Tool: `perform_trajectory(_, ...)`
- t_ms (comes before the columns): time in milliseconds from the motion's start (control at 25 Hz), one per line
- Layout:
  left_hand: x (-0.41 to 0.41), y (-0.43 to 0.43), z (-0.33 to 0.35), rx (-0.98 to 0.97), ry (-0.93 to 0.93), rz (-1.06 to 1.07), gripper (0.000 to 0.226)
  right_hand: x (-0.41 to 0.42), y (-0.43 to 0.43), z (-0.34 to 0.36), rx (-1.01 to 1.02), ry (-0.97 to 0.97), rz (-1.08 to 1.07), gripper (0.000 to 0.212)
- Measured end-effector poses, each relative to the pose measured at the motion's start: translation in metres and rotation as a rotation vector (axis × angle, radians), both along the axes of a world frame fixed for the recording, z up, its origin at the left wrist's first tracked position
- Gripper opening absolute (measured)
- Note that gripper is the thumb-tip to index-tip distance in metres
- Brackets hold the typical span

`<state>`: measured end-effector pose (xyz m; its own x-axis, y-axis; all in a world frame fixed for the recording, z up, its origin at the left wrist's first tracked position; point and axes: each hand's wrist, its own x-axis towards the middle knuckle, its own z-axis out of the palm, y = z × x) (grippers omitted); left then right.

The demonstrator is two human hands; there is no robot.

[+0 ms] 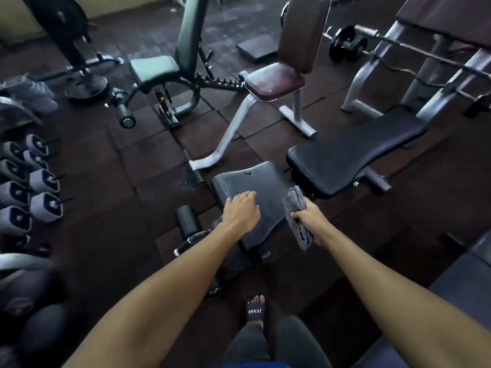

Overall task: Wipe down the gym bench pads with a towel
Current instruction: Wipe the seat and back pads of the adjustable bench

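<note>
Our two arms reach out over the black seat pad point(255, 208). Our left hand point(240, 208) rests on the pad, fingers loosely curled, holding nothing. Our right hand point(308, 220) squeezes the gray towel point(296, 211) at the pad's right edge.

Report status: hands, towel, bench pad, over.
Left hand flat on seat pad, empty. Right hand gripping grey towel at pad's right edge. Nothing blocking.

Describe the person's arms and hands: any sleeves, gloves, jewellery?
Both forearms are bare right down to the frame's bottom edge, with no sleeves showing. The left hand and right hand wear no gloves. No watch, ring or wristband is visible.
</note>
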<state>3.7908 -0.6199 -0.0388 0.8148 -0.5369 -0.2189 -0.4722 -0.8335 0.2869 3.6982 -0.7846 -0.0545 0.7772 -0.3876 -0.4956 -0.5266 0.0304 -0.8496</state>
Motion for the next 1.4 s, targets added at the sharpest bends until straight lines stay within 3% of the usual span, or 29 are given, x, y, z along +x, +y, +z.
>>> perform_trajectory(320,0.079,-0.049,-0.065,-0.001,0.081,0.215,0.043,0.113,-0.055,-0.061,-0.096,0.124,0.264,0.055)
perform_trajectory(560,0.117,-0.072,-0.231,-0.008,0.123,0.591,0.053,0.185,-0.070,-0.223,-0.170,0.089,0.573,0.075)
perform_trajectory(720,0.102,-0.065,-0.333,-0.004,0.070,0.716,0.056,0.197,-0.044,-0.314,-0.308,-0.111,0.772,0.071)
perform_trajectory(880,0.085,-0.049,-0.386,-0.296,0.055,0.874,0.054,0.190,-0.013,-0.360,-0.609,-0.239,0.923,0.070)
perform_trajectory(960,0.077,-0.052,-0.391,-0.393,-0.060,1.058,0.054,0.183,-0.008,-0.363,-0.570,-0.314,0.937,0.063)
perform_trajectory(1080,0.069,-0.080,-0.382,-0.398,-0.201,1.217,0.052,0.187,-0.029,-0.358,-0.304,-0.303,0.747,0.056)
perform_trajectory(1240,0.070,-0.151,-0.372,-0.141,-0.166,0.944,0.054,0.211,-0.076,-0.368,-0.601,-0.253,0.542,0.045)
perform_trajectory(1400,0.093,-0.176,-0.385,0.022,-0.001,1.078,0.073,0.219,-0.089,-0.389,-0.683,-0.177,0.584,0.047)
